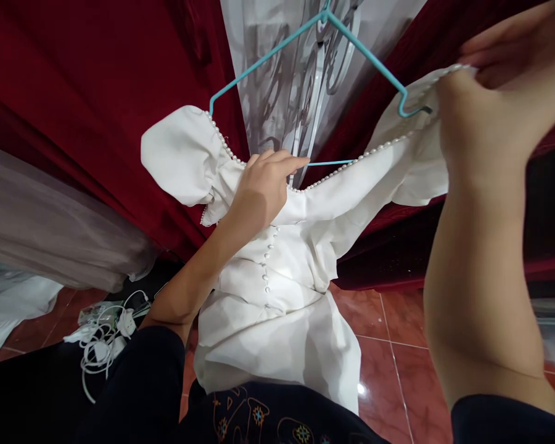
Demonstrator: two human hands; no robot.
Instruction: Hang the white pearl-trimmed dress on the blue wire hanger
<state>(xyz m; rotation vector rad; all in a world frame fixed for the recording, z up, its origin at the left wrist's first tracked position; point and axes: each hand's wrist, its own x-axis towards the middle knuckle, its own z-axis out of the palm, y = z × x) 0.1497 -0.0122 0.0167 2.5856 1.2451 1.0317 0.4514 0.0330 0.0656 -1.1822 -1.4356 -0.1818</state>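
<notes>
At the left edge of the view we see a grey cloth (50,240) hanging down, and under it a pile of white cables (102,345) lies on the red tile floor (398,364). Behind everything hangs a dark red curtain (97,92), which opens in the middle on a thin pale curtain (287,80).

The white dress (277,296) is in the middle of the view, in front of the red curtain, and it hangs on a turquoise wire hanger (277,52). The dress is made of smooth cream-white fabric. It has a puffed sleeve (180,154) on the left side, a row of small pearls along the neckline, and a line of small round buttons (269,259) that runs down the middle. The skirt part falls down toward the floor with many folds.

Our left hand (259,191) is on the neckline near the left shoulder; the fingers are curled and pinch the fabric at the pearl edge, just under the lower wire of the hanger. Our right hand (494,92) is raised at the right side of the view, and it is closed on the pearl edge of the other shoulder, just beside the right end of the hanger.

We see no container in the view.
</notes>
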